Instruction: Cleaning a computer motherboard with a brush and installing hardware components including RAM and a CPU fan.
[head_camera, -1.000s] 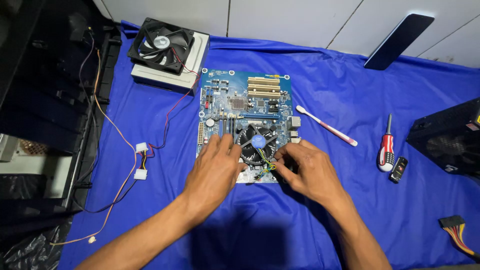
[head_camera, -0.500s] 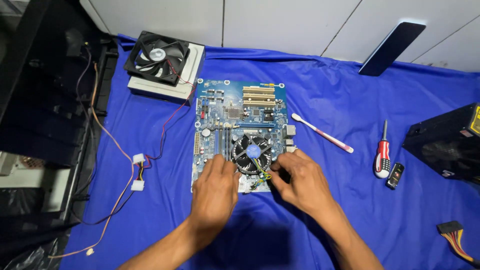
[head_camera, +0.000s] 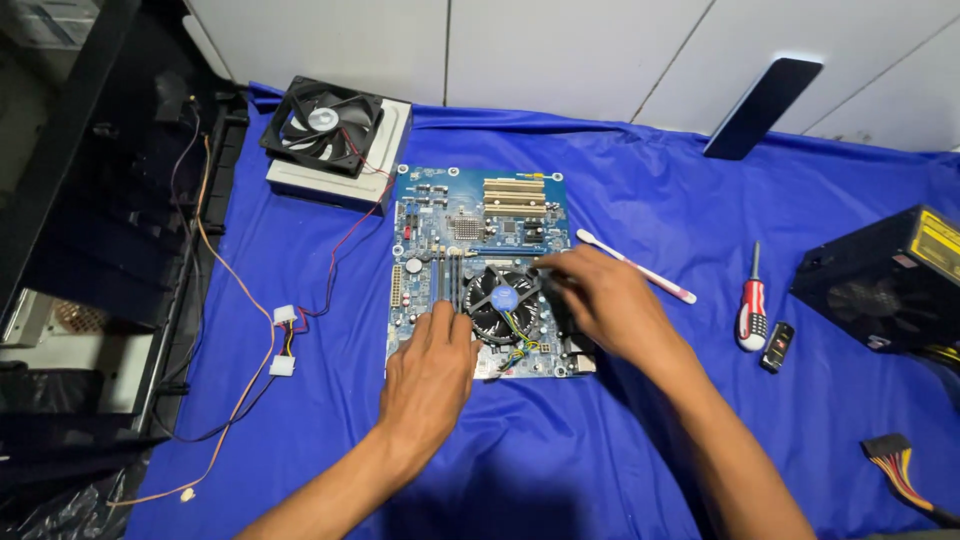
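Two bare hands work a blue motherboard (head_camera: 470, 240) lying flat mid-tabletop on blue cloth (head_camera: 640, 440): left hand (head_camera: 430, 375) spread, bracing its near edge, right hand (head_camera: 600, 300) curled over the cooler fan (head_camera: 503, 300), grip unclear.

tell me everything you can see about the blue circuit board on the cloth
The blue circuit board is a rectangular computer mainboard lying flat on the blue cloth. It carries cream slots at the top, small chips and a round black cooler fan with coloured wires. The left hand rests on its lower left edge; the right hand touches the fan's upper right side.
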